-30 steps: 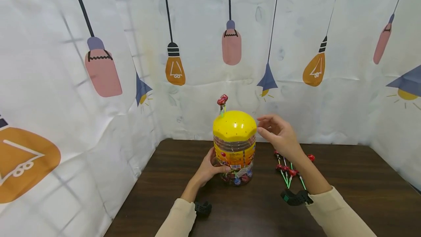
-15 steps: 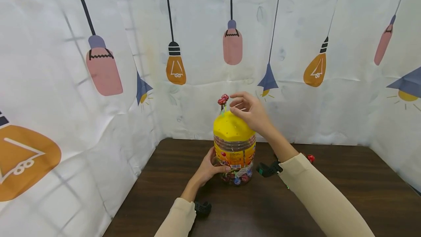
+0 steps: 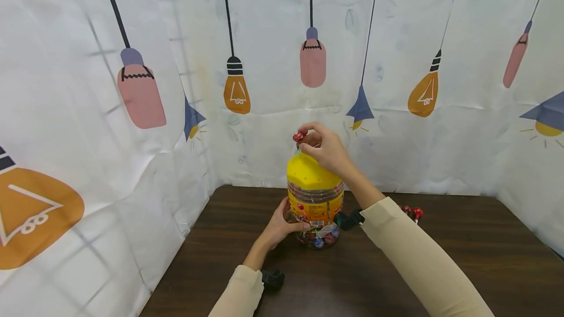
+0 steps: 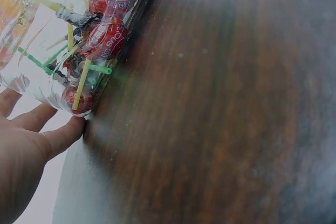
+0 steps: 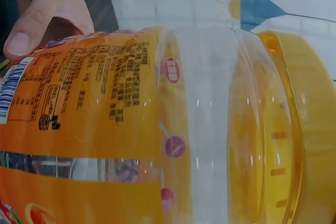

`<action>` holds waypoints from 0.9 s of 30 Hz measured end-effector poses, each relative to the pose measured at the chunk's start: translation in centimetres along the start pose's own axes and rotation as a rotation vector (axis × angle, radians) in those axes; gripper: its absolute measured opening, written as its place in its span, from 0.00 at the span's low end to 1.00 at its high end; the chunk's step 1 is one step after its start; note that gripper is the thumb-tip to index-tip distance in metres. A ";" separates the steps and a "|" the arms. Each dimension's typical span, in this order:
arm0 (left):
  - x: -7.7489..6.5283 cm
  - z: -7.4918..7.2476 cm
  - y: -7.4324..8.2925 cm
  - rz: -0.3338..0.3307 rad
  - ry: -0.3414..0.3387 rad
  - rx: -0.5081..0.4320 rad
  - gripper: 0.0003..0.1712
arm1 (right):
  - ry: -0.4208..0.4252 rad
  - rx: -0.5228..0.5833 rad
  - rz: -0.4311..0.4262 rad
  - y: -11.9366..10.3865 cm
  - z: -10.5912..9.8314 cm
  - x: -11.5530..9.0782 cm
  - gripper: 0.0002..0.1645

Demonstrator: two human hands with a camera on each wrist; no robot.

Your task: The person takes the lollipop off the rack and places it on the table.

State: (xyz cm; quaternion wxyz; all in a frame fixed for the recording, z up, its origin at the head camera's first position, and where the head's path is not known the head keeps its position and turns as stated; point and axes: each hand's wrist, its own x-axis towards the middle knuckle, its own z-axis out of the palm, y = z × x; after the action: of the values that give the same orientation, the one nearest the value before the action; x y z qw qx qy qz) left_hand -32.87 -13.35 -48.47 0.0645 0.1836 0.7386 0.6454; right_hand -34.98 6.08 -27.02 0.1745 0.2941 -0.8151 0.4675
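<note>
A clear plastic candy jar (image 3: 315, 209) with an orange label and a yellow lid (image 3: 310, 170) stands upright on the table. My left hand (image 3: 278, 226) holds it low on its left side, thumb across the front. Wrapped lollipops (image 4: 107, 38) lie inside the jar's bottom in the left wrist view. On top, red-wrapped lollipops stick up from small holes in the lid; one head (image 3: 298, 136) shows left of my fingers. My right hand (image 3: 326, 148) pinches a lollipop there, its fingers hiding most of it. The right wrist view shows only the jar, lid and left hand (image 5: 52, 9).
More red lollipops (image 3: 417, 213) lie on the dark wooden table (image 3: 462, 238) to the right, partly covered by the right sleeve (image 3: 410, 243). A white curtain (image 3: 273, 62) printed with lamps hangs behind and to the left.
My right hand has moved left from beside the lid, over it, to the lollipops on top. The right sleeve now covers much of the lollipop pile. Left hand and jar stay put.
</note>
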 end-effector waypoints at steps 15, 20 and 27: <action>0.0 0.0 0.0 0.000 -0.002 0.003 0.54 | 0.072 0.153 -0.043 -0.2 0.0 0.1 0.21; 0.0 0.0 0.0 0.006 -0.003 -0.004 0.54 | 0.072 0.204 -0.077 -0.6 -0.7 -0.2 0.20; 0.0 0.0 0.0 0.012 -0.002 -0.001 0.54 | 0.078 0.269 -0.079 -0.3 -1.9 -1.6 0.21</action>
State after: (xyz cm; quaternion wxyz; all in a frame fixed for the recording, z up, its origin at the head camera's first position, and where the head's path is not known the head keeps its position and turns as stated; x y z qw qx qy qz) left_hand -32.87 -13.33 -48.50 0.0614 0.1884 0.7373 0.6459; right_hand -33.56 8.05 -26.73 0.1832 0.3283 -0.7255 0.5764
